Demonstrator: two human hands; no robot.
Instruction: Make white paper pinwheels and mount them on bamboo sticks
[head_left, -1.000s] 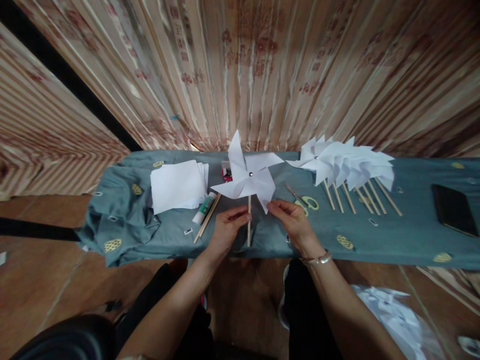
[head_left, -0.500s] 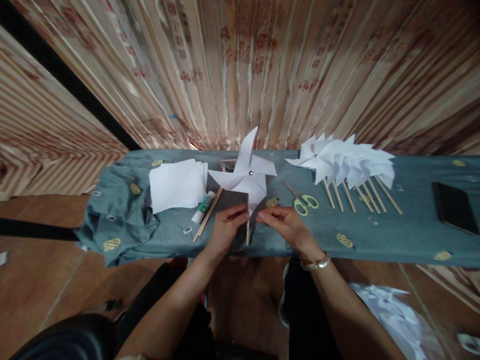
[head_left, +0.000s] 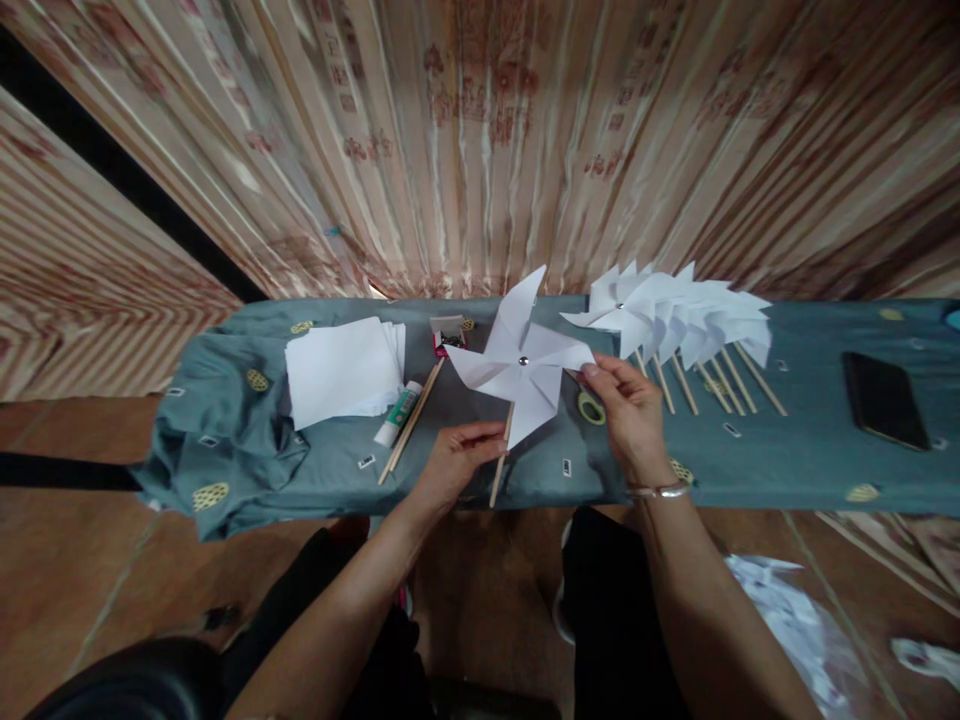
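Observation:
A white paper pinwheel (head_left: pixel 504 372) with a shiny pin at its centre is held up over the cloth-covered table. My left hand (head_left: pixel 459 458) is closed on its wooden stick, just below the paper blades. With thumb and fingers, my right hand (head_left: pixel 626 405) pinches the tip of the right-hand blade. Behind that hand lie green-handled scissors (head_left: pixel 591 407), mostly hidden. A small open red box (head_left: pixel 442 345) with dark contents sits behind the pinwheel on the left. Two loose wooden sticks (head_left: pixel 411 425) and a glue stick (head_left: pixel 399 413) rest left of my left hand.
A stack of white paper (head_left: pixel 345 370) lies on the left of the table (head_left: pixel 255 455). Several finished pinwheels (head_left: pixel 675 315) overlap in a row at the right, near a black phone (head_left: pixel 885 400). A clear bag with white paper (head_left: pixel 795 625) is on the floor.
My right hand has moved up and right from near the stick and now grips a blade tip. The pinwheel has tilted, its top leaning right. My left hand still holds the stick.

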